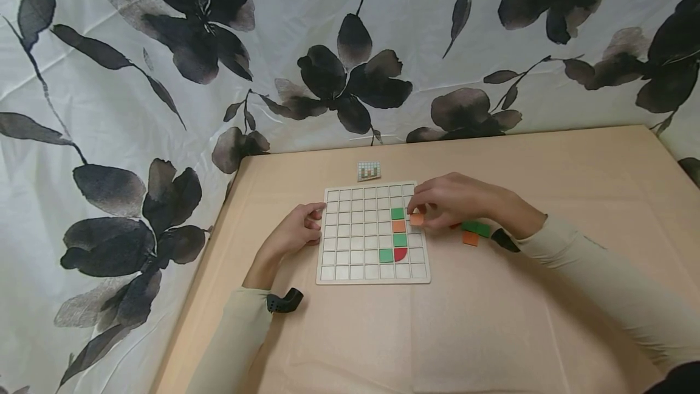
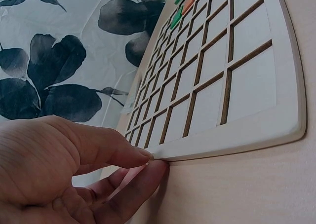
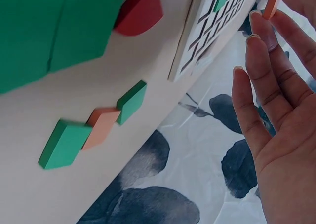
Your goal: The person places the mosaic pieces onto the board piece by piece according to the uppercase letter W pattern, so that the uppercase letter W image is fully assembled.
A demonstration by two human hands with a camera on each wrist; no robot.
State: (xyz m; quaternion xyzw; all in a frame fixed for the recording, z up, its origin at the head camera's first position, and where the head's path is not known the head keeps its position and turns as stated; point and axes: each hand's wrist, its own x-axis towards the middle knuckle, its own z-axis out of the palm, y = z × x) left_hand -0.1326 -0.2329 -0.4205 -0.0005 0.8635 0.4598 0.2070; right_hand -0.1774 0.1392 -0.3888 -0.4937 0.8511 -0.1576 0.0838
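Observation:
A white grid board (image 1: 358,230) lies flat on the table. My left hand (image 1: 295,228) pinches its left edge between thumb and fingers, as the left wrist view shows up close. My right hand (image 1: 456,199) holds an orange square tile (image 1: 417,219) between thumb and fingertips, tilted over the board's right side. Set in the cells are a green tile (image 1: 397,213), an orange tile (image 1: 398,226), another green tile (image 1: 400,240), and in a lower row a green tile (image 1: 386,255) beside a red rounded piece (image 1: 400,254).
Right of the board, partly under my right forearm, lie loose green tiles (image 1: 477,228) and an orange tile (image 1: 470,238). A loose red rounded piece (image 3: 140,12) shows in the right wrist view. A small pattern card (image 1: 369,171) sits beyond the board, before a floral cloth (image 1: 350,78).

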